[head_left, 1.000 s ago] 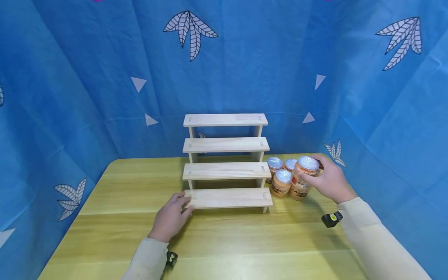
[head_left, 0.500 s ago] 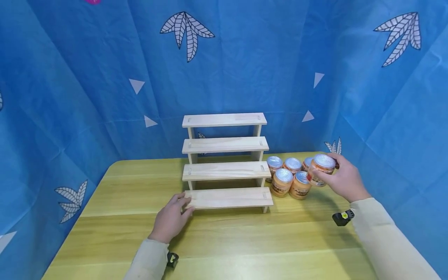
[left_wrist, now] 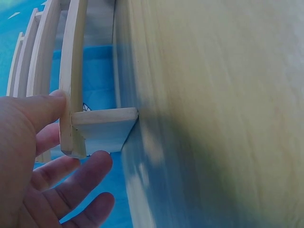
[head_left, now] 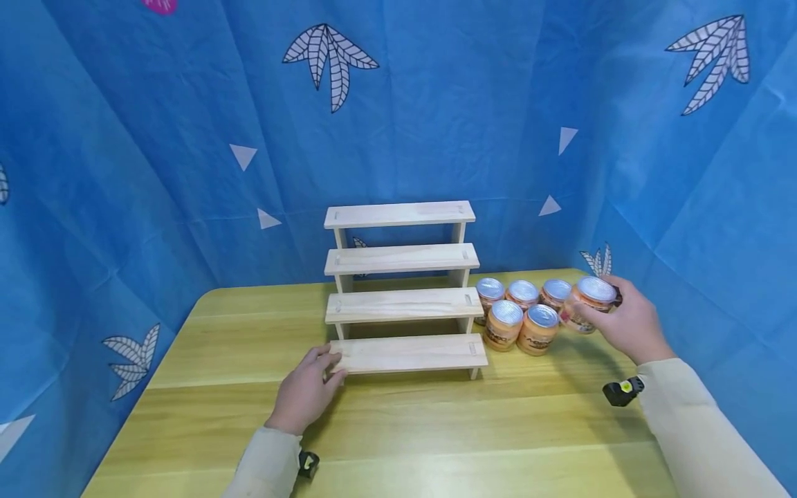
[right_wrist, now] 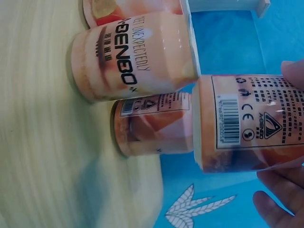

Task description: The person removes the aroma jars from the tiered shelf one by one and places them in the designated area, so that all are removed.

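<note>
My right hand point(head_left: 636, 319) holds a can point(head_left: 588, 308) with an orange printed label and a silver top, at the right end of a group of similar cans. In the right wrist view the held can point(right_wrist: 256, 123) is raised off the table, its barcode facing the camera. A can lettered "A-BENBO" point(right_wrist: 137, 57) stands beside it. At the left end of the lowest step of a pale wooden stepped shelf point(head_left: 407, 353) is my left hand point(head_left: 305, 391). Its thumb and forefinger pinch the board's end in the left wrist view, the other fingers point(left_wrist: 88, 175) spread below.
Several cans point(head_left: 503, 326) stand in two rows on the yellow wooden table point(head_left: 405, 422), close against the shelf's right side. A blue patterned cloth point(head_left: 423, 124) hangs behind the table and along both sides.
My right hand has carried the can rightward, off the top of another can and past the group, uncovering the cans behind it. My left hand stays on the shelf.
</note>
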`<action>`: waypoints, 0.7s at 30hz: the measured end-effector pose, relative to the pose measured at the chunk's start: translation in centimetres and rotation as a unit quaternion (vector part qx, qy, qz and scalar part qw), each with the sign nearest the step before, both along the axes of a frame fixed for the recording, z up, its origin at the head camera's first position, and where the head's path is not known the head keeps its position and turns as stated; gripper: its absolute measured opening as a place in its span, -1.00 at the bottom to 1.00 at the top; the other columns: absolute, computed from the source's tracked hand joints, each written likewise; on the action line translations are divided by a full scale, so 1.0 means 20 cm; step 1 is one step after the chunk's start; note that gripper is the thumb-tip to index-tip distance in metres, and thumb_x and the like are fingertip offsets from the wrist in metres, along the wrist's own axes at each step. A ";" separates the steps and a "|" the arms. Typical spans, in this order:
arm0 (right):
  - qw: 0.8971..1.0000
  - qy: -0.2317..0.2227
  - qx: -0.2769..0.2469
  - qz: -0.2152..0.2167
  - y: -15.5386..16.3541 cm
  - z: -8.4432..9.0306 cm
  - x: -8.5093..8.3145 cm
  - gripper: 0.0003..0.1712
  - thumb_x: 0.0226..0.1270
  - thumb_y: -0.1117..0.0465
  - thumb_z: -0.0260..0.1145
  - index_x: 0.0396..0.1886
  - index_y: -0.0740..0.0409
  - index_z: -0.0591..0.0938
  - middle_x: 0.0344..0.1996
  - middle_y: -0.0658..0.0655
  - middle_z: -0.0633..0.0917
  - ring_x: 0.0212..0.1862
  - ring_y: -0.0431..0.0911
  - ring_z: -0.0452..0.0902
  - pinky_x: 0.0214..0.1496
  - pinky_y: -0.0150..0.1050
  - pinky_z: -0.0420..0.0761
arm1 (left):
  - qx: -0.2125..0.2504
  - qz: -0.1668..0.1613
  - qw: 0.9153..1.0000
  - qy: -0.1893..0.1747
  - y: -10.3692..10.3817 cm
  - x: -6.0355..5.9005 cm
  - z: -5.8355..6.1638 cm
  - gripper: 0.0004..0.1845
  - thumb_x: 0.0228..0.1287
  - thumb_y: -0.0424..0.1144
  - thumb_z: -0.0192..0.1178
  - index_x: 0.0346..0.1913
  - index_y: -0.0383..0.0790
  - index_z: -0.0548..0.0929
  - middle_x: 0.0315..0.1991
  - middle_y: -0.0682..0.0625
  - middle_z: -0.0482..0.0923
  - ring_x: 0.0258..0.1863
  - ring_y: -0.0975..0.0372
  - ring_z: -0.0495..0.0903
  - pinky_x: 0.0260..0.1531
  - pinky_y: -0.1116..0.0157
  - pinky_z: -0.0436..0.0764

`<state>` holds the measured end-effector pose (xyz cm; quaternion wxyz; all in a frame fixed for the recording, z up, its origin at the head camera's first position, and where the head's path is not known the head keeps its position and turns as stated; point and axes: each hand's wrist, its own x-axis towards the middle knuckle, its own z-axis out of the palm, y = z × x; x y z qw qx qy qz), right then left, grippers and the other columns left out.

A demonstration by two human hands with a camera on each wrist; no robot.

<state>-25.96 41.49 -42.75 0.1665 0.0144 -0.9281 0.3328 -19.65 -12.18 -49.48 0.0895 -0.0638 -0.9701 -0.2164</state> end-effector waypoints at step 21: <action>0.998 -0.065 0.021 0.012 0.01 -0.26 -0.02 0.08 0.24 -0.27 0.42 0.41 0.44 0.25 0.16 0.53 0.49 0.07 0.37 0.49 -0.09 0.22 0.56 | -0.005 0.001 1.000 0.001 0.01 0.00 0.00 -0.53 0.39 0.00 0.29 0.23 -0.20 0.65 0.33 -0.18 0.48 0.11 -0.06 0.63 0.01 -0.03 0.67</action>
